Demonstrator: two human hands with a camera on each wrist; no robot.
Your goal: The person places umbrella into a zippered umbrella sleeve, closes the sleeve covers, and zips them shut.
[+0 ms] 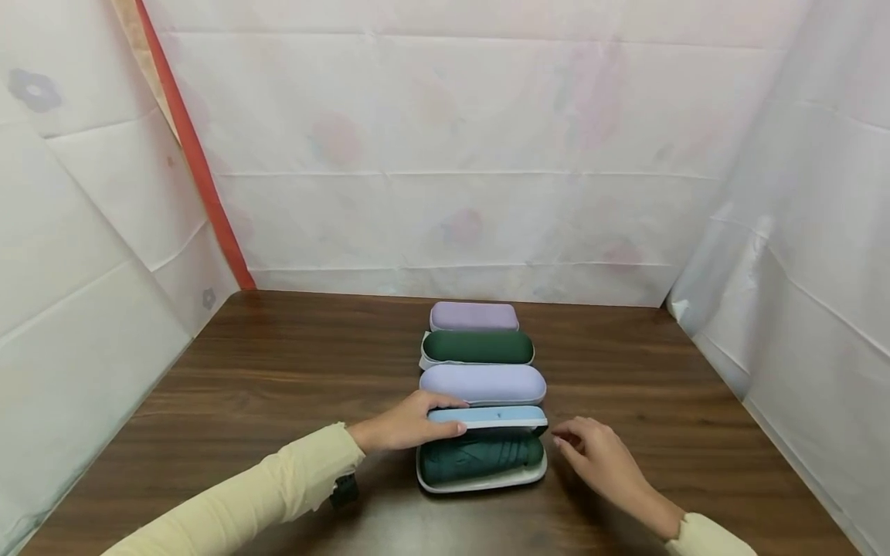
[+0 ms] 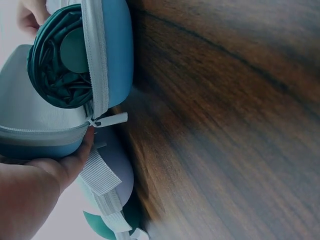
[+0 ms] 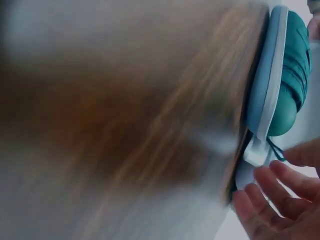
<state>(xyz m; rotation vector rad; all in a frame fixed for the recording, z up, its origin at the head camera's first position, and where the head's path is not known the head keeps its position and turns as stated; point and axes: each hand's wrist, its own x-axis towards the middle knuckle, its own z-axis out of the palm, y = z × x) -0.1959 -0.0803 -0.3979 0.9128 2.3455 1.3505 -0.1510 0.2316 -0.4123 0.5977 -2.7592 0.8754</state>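
Observation:
A light blue zippered case (image 1: 487,418) lies open at the front of a row, its lid tilted up. Inside it is a folded dark green umbrella (image 1: 480,457), its round end (image 2: 75,51) facing the left wrist camera. My left hand (image 1: 410,421) grips the left end of the lid, thumb along the front edge and fingers over the top. At the case's right end, my right hand (image 1: 605,459) pinches a thin dark green cord (image 3: 275,148) of the umbrella between thumb and forefinger; the other fingers are loosely bent. A pale zipper pull (image 2: 111,120) hangs at the left end.
Behind the open case lie a lavender case (image 1: 483,382), a dark green case (image 1: 478,347) and a purple case (image 1: 474,316), lined up toward the back. All rest on a brown wood-grain table (image 1: 313,347). White curtains (image 1: 452,154) enclose the back and sides.

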